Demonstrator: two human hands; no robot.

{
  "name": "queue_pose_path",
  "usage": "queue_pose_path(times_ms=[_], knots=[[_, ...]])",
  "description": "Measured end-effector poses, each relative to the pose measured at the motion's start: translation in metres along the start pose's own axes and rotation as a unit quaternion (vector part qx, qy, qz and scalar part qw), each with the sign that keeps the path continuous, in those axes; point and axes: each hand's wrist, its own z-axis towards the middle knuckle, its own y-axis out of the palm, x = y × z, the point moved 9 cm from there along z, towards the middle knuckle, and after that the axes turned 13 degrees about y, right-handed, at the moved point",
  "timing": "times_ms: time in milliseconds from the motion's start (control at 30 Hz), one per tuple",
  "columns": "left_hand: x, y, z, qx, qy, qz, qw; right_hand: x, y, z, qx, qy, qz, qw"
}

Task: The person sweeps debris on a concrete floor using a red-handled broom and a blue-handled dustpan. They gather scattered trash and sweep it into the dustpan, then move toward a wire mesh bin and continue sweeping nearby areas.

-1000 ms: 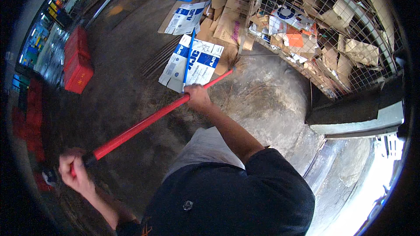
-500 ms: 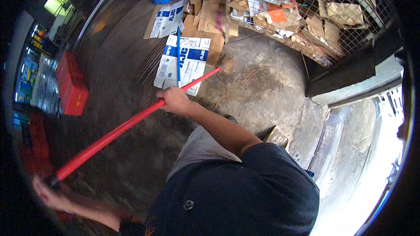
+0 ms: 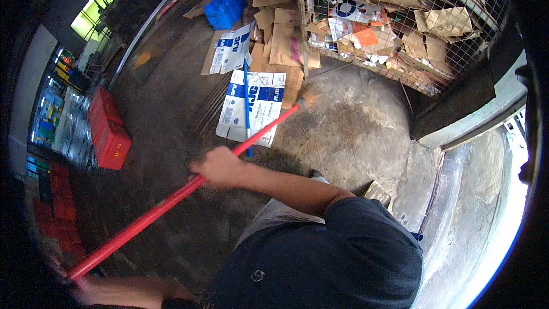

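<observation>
A long broom with a red handle (image 3: 140, 223) runs slantwise across my front. My right hand (image 3: 222, 169) is wrapped round the middle of the handle. At the handle's near-left end is my left hand (image 3: 77, 286), blurred and partly dark at the picture's rim, closed on it. The broom's brownish bristles (image 3: 309, 100) rest on the concrete floor, just right of a flattened white-and-blue cardboard sheet (image 3: 264, 94). Over that sheet lies a blue pole (image 3: 247, 106), its near end passing close behind the red handle.
A wire-mesh cage (image 3: 394, 71) full of torn cardboard stands at the far right. More flat brown cardboard (image 3: 286, 48) and a blue bundle (image 3: 226, 6) lie ahead. Red boxes (image 3: 108, 140) stand at the left. A small block (image 3: 377, 193) sits right of my legs.
Both hands have drawn the broom's handle back toward me, with its bristles slightly nearer too. The view has tilted, so the floor things appear lower and further right.
</observation>
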Motion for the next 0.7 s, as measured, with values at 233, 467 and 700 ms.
queue_pose_path(times_ms=[233,467,700], knots=[[-0.072,0.097,-0.189,-0.178,-0.198,-0.034,0.963,0.141,0.058,0.013,-0.04,0.13,0.014,0.991],[0.02,0.06,-0.012,-0.373,-0.236,-0.393,0.807,-0.024,0.017,-0.001,-0.014,-0.111,-0.008,0.994],[0.005,0.123,-0.101,-0.333,-0.071,-0.268,0.901,0.055,-0.008,0.09,0.099,-0.036,-0.019,0.994]])
